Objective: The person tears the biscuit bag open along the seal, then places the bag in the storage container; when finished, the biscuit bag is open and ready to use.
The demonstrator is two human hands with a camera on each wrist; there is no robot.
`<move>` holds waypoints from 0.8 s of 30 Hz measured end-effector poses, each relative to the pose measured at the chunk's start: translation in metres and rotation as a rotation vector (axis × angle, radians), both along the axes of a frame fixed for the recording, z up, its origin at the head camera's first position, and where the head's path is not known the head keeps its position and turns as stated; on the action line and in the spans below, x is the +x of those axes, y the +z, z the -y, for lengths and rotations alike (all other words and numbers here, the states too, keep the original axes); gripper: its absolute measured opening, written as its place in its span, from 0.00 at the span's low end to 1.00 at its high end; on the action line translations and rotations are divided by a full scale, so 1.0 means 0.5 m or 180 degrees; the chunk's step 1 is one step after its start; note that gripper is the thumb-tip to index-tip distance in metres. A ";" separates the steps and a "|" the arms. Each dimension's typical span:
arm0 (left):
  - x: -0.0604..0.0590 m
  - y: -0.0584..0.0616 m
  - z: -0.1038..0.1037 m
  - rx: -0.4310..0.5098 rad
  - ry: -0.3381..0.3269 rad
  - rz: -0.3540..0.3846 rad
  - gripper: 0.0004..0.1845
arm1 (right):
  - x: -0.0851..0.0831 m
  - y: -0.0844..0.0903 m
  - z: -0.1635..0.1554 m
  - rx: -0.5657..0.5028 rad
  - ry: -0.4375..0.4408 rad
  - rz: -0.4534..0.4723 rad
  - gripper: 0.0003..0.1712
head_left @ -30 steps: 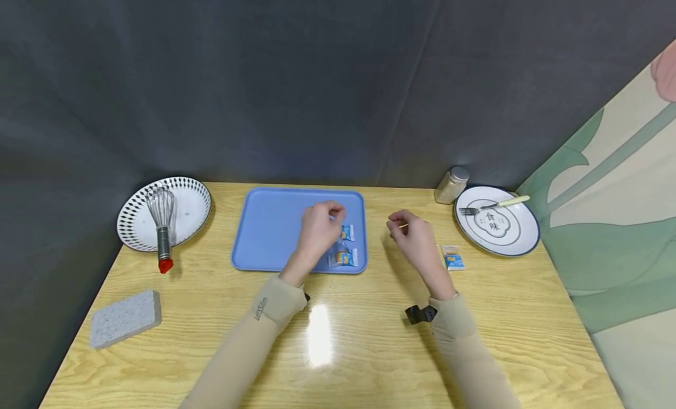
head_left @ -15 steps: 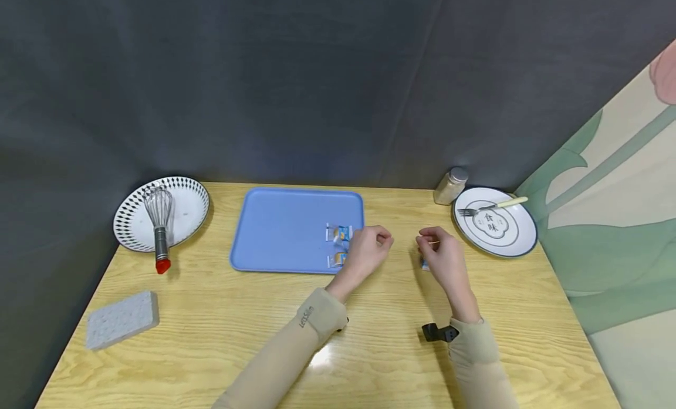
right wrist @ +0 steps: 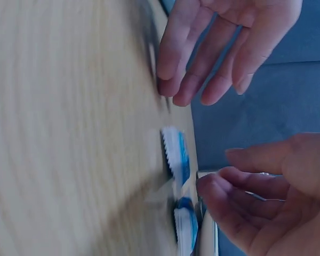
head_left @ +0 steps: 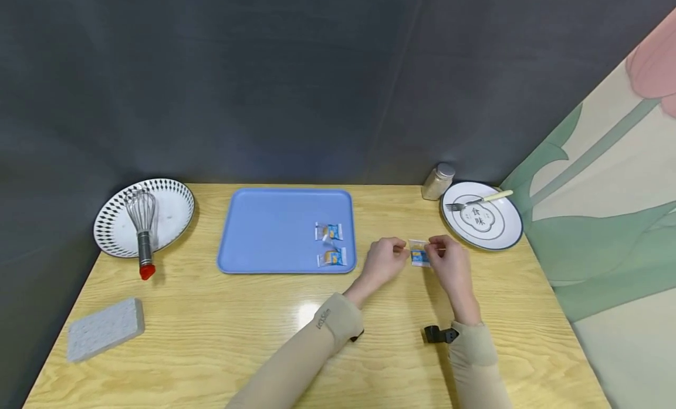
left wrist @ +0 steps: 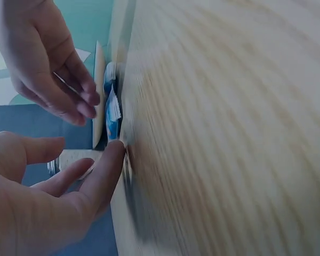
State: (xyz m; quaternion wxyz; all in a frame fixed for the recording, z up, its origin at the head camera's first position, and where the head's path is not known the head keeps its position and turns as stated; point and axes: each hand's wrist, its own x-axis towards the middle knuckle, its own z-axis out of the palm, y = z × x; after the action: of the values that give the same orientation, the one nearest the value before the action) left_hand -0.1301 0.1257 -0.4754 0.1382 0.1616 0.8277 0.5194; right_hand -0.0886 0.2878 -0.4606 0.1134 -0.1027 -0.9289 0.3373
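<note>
A small blue-and-white wrapped packet (head_left: 419, 256) (left wrist: 113, 114) (right wrist: 178, 157) lies on the wooden table (head_left: 264, 338), between the blue tray (head_left: 274, 233) and the white plate (head_left: 504, 233). My left hand (head_left: 395, 254) (left wrist: 90, 160) (right wrist: 202, 80) is at the packet's left edge, fingers fairly straight, with the index tip on the table beside it. My right hand (head_left: 438, 252) (right wrist: 224, 181) (left wrist: 69, 90) hovers at the packet's right edge. Its curled fingers pinch a thin pale stick. Two more packets (head_left: 328, 231) (head_left: 331, 257) lie on the tray's right side.
A black-patterned plate (head_left: 176, 206) at the far left carries a whisk (head_left: 141, 221). A grey sponge (head_left: 105, 330) lies front left. A fork (head_left: 475, 200) rests on the white plate, with a small shaker jar (head_left: 437, 181) behind it. A dark curtain backs the table.
My left hand left the tray and travelled right to the loose packet. My right hand moved right and nearer, and now flanks the same packet. The view shifted slightly.
</note>
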 end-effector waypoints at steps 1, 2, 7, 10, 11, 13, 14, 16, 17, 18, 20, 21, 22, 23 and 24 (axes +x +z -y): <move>0.002 -0.001 -0.003 -0.0024 -0.0028 -0.0018 0.15 | 0.001 -0.002 -0.002 0.0036 -0.0001 0.0023 0.10; 0.003 -0.002 -0.007 -0.0035 -0.0064 -0.0027 0.16 | 0.003 -0.004 -0.004 0.0077 0.0000 0.0050 0.10; 0.010 -0.007 -0.013 -0.0072 -0.0197 0.0066 0.19 | 0.003 -0.010 0.000 0.0215 0.0123 0.0240 0.10; 0.012 -0.012 -0.011 0.0041 -0.0208 0.0175 0.18 | -0.005 -0.014 0.009 0.0241 0.0196 0.0291 0.11; 0.013 -0.012 -0.011 0.0096 -0.0211 0.0213 0.18 | -0.006 -0.015 0.010 0.0255 0.0203 0.0299 0.12; 0.015 -0.013 -0.010 0.0192 -0.0206 0.0280 0.18 | -0.008 -0.016 0.015 0.0274 0.0206 0.0303 0.12; 0.016 -0.014 -0.009 0.0237 -0.0192 0.0325 0.18 | -0.008 -0.016 0.018 0.0274 0.0206 0.0306 0.13; 0.019 -0.015 -0.007 0.0308 -0.0162 0.0399 0.18 | -0.007 -0.017 0.022 0.0241 0.0197 0.0318 0.14; 0.020 -0.015 -0.005 0.0345 -0.0142 0.0447 0.18 | -0.006 -0.017 0.024 0.0190 0.0181 0.0326 0.14; 0.020 -0.015 -0.004 0.0380 -0.0116 0.0470 0.18 | -0.005 -0.015 0.026 0.0132 0.0156 0.0324 0.15; 0.021 -0.014 0.001 0.0454 -0.0070 0.0497 0.17 | -0.004 -0.012 0.029 0.0012 0.0097 0.0302 0.16; 0.021 -0.013 0.003 0.0481 -0.0051 0.0488 0.17 | -0.003 -0.011 0.029 -0.0050 0.0069 0.0289 0.17; 0.020 -0.012 0.005 0.0509 -0.0034 0.0476 0.17 | -0.003 -0.009 0.030 -0.0100 0.0040 0.0270 0.18; 0.019 -0.010 0.008 0.0540 -0.0020 0.0461 0.17 | -0.004 -0.008 0.030 -0.0147 0.0016 0.0252 0.19; 0.019 -0.009 0.011 0.0563 -0.0014 0.0455 0.17 | -0.003 -0.007 0.031 -0.0192 0.0003 0.0239 0.19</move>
State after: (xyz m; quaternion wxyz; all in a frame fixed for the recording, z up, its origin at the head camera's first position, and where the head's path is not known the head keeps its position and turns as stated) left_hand -0.1206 0.1204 -0.4798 0.1833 0.1375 0.7663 0.6003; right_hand -0.0900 0.2725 -0.4639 0.0751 -0.1183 -0.9219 0.3611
